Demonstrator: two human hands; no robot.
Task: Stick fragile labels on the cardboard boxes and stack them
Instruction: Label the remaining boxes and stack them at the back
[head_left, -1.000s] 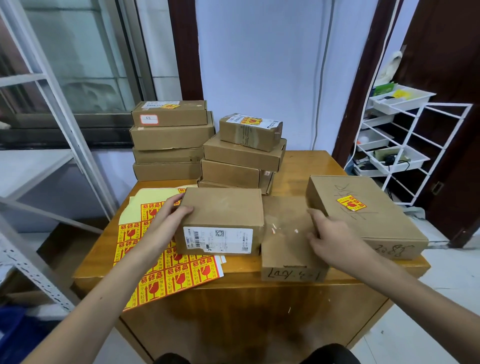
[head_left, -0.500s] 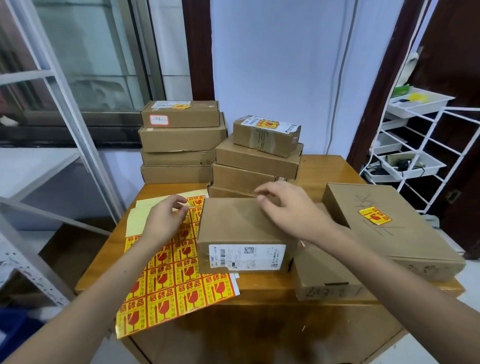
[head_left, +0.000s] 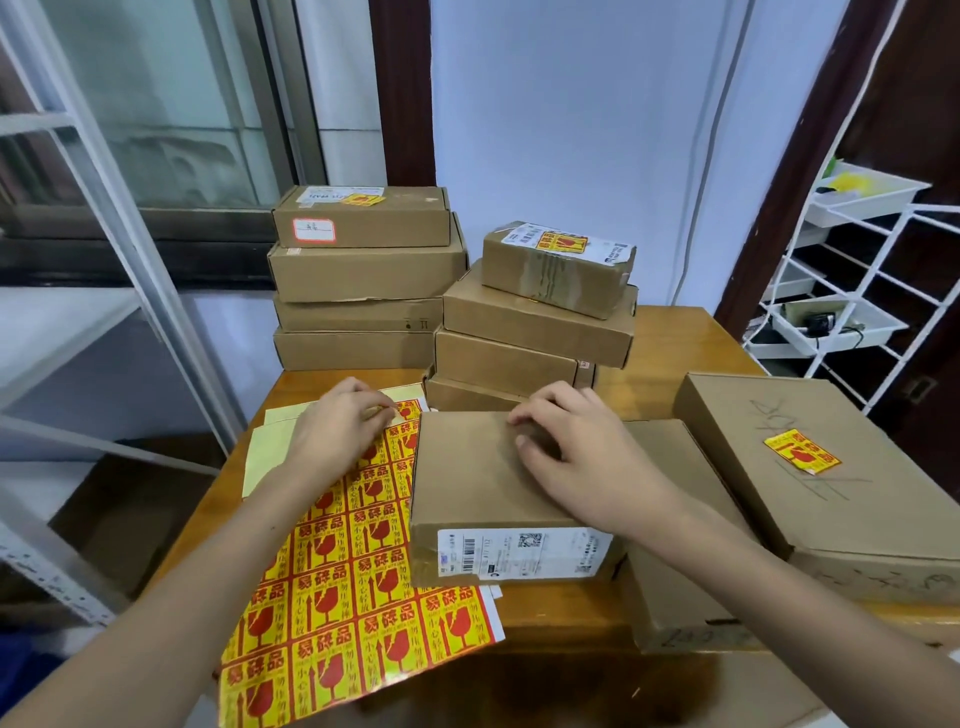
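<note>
Both hands have slid forward: left hand (head_left: 340, 428) picks at the label sheet (head_left: 358, 561), just left of the box (head_left: 483, 483) under the loosely curled right hand (head_left: 576, 457).

Your bench (head_left: 670, 338) is varnished wood, smooth, with a soft sheen. The boxes (head_left: 478, 467) on it are matt brown cardboard, lightly scuffed; the small top box (head_left: 550, 280) is wrapped in shiny clear tape that wrinkles. The label sheet (head_left: 358, 613) is glossy red-and-yellow sticker paper, and it catches the light. Pale yellow matt backing paper (head_left: 270, 447) lies under it. To your right stands a rack (head_left: 883, 291) of white-coated wire with white plastic trays.
</note>
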